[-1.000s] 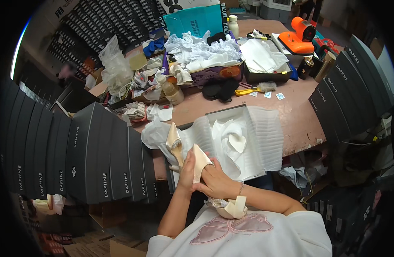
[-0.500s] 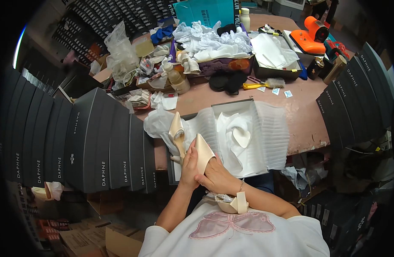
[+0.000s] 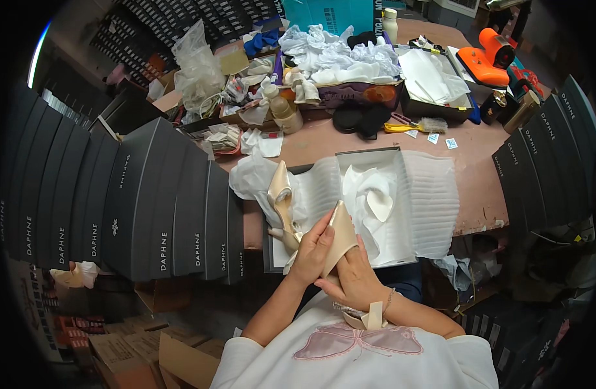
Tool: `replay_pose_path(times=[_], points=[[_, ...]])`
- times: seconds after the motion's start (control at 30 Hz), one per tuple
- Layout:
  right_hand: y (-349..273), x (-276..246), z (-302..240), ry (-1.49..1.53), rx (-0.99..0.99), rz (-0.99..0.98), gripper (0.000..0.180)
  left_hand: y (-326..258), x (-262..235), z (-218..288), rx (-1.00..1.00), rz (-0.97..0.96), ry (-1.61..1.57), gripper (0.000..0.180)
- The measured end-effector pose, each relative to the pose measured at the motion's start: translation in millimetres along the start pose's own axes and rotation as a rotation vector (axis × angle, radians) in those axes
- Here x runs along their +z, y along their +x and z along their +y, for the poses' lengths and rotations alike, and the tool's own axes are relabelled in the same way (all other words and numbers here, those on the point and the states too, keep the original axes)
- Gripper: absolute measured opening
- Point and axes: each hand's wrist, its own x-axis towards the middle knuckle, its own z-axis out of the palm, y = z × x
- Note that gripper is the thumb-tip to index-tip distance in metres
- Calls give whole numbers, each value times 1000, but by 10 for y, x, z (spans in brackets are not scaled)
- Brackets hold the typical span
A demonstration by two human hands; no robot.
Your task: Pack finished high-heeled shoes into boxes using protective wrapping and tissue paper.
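In my left hand (image 3: 313,253) is a cream satin pointed-toe shoe (image 3: 340,238), its toe facing away from me. My left fingers wrap its side, with the thumb lying along the upper. My right hand (image 3: 357,282) reaches into the shoe's opening; those fingertips are hidden inside, and its thumb meets the heel side near my left palm. A cream strap with a beaded trim (image 3: 373,316) hangs by my right wrist. The matching shoe (image 3: 281,201) rests on white wrapping at the left of an open shoebox (image 3: 369,154), which holds crumpled white paper (image 3: 366,188).
Dark shoeboxes stand in rows at left (image 3: 142,201) and right (image 3: 537,155). Behind are a carton of crumpled white paper (image 3: 340,58), a bottle (image 3: 283,113), black pads (image 3: 359,120), a yellow-handled brush (image 3: 408,126) and an orange device (image 3: 486,61). Ribbed foam sheet (image 3: 434,201) drapes over the shoebox's right side.
The shoe in my hands has turned and tilted, its toe swinging rightward. Both hands sit slightly farther right. The whole view has shifted a little.
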Motion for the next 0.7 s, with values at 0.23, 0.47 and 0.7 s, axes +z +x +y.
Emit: replay_pose_path(times=[0.23, 0.47, 0.7], points=[[-14, -14, -77, -74, 20, -82, 74, -106, 0, 138, -46, -3, 194, 60], [9, -39, -67, -81, 18, -88, 73, -200, -89, 383, -60, -284, -37, 88], [27, -28, -87, -104, -18, -57, 70, -237, -94, 253, -24, 34, 150, 71]])
